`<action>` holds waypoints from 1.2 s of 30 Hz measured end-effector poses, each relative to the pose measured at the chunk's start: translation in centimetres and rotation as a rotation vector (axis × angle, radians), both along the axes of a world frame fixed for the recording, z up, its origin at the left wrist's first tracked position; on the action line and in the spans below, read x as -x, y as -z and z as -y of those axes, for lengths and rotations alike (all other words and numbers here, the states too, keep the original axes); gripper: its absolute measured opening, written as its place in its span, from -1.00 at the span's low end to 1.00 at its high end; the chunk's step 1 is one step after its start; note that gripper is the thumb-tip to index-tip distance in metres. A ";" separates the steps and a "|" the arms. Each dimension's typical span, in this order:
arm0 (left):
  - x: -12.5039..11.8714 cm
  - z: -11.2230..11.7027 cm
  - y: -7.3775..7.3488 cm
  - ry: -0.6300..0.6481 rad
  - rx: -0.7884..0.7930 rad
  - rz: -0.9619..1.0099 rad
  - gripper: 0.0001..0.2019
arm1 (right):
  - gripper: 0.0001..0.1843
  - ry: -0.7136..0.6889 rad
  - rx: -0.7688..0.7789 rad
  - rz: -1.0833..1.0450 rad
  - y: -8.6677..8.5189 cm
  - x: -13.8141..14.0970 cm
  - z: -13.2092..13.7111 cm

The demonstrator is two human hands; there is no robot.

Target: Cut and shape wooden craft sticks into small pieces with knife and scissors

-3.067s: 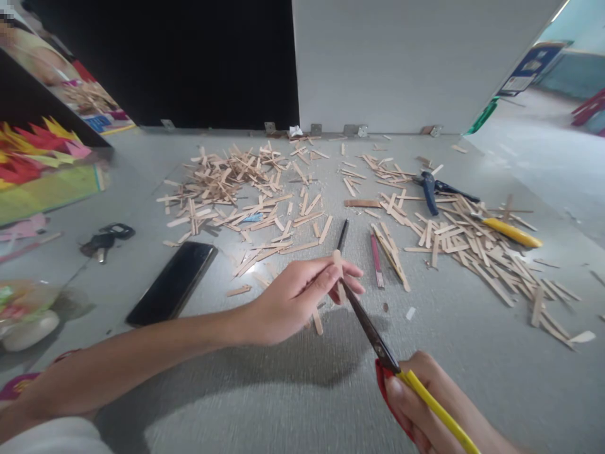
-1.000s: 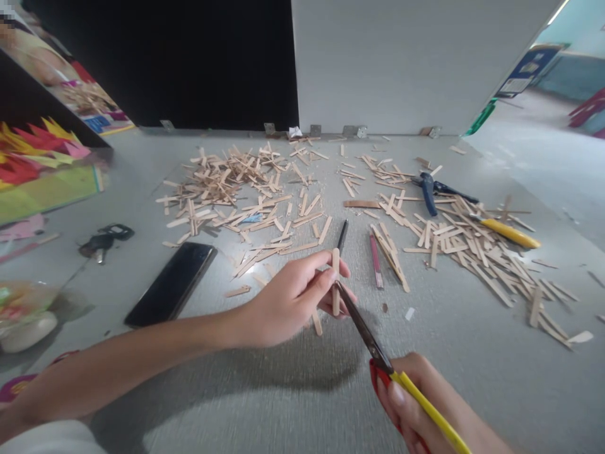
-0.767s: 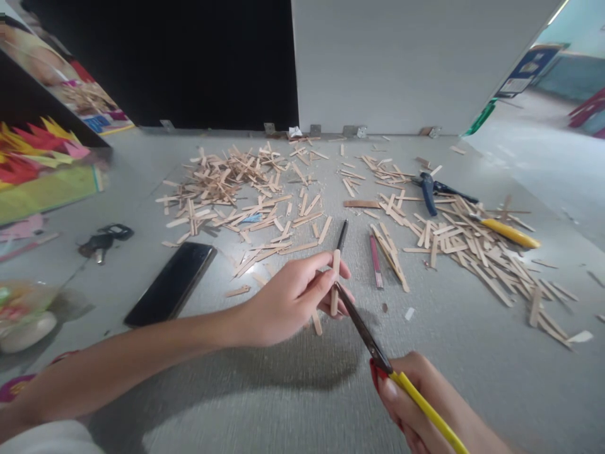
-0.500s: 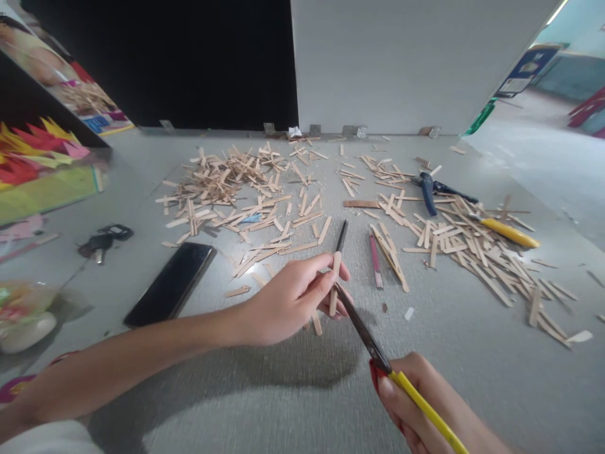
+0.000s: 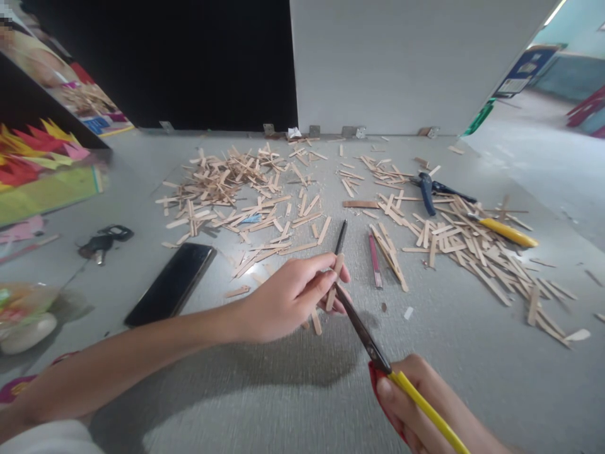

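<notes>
Pinched between the thumb and fingers of my left hand (image 5: 283,296) is a wooden craft stick (image 5: 338,268), tilted slightly. My right hand (image 5: 420,403) is closed around the yellow and red handles of dark-bladed scissors (image 5: 357,321). Their tips meet the stick close to my left thumb; whether the blades are closed on it I cannot tell. A thin dark pointed rod (image 5: 341,236) shows just beyond my left fingers, its lower end hidden. Below that hand more stick ends (image 5: 316,323) show.
Heaps of craft sticks (image 5: 227,176) lie at the back left and more sticks (image 5: 477,252) at the right, with dark-blue-handled cutters (image 5: 426,192) and a yellow-handled tool (image 5: 510,233). A phone (image 5: 172,284) and keys (image 5: 104,243) lie left. A black-and-white panel (image 5: 378,69) stands behind.
The stick in my left hand has tilted slightly, its upper end leaning to the right. The scissors remain at almost the same place against it.
</notes>
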State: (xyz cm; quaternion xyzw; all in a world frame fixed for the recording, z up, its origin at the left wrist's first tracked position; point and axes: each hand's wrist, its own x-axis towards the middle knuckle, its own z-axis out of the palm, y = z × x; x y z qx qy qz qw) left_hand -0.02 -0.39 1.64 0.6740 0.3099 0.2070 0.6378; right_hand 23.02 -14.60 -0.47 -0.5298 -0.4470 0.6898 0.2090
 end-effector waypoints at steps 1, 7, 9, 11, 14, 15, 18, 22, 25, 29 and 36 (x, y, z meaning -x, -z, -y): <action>0.0 -0.1 -0.1 0.007 -0.020 -0.009 -0.79 | -0.17 -0.008 0.020 0.011 0.0 -0.1 0.0; 0.3 -0.8 0.0 0.047 -0.084 -0.011 -0.79 | -0.20 0.101 0.129 -0.196 1.9 -0.8 0.8; 0.3 -1.1 0.1 0.051 -0.078 0.017 -0.79 | -0.17 0.113 0.197 -0.390 3.0 -0.8 0.9; 0.2 -1.4 0.3 0.055 -0.062 0.046 -0.79 | -0.13 0.111 0.272 -0.584 4.1 -0.7 0.8; 0.1 -1.7 0.4 0.064 0.000 0.094 -0.79 | -0.05 0.078 0.345 -0.853 4.8 -0.5 0.3; 0.1 -1.8 0.4 0.066 0.026 0.110 -0.79 | -0.04 0.058 0.363 -0.914 4.8 -0.4 0.1; 0.1 -1.9 0.4 0.063 0.079 0.137 -0.81 | -0.03 0.013 0.366 -0.951 3.9 -0.4 -0.3; 0.0 -2.0 0.6 0.006 0.123 0.111 -0.81 | 0.00 0.085 0.291 -0.866 3.3 -0.5 0.0; -0.1 -1.9 0.7 -0.043 0.178 0.123 -0.83 | -0.02 0.115 0.260 -0.833 4.1 -0.3 0.2; -0.1 -1.5 0.3 -0.065 0.196 0.156 -0.88 | -0.08 0.174 0.209 -0.834 5.2 0.1 -0.1; 0.0 -1.0 -0.3 -0.071 0.144 0.095 -0.91 | -0.18 0.157 0.116 -0.753 5.1 0.0 -0.4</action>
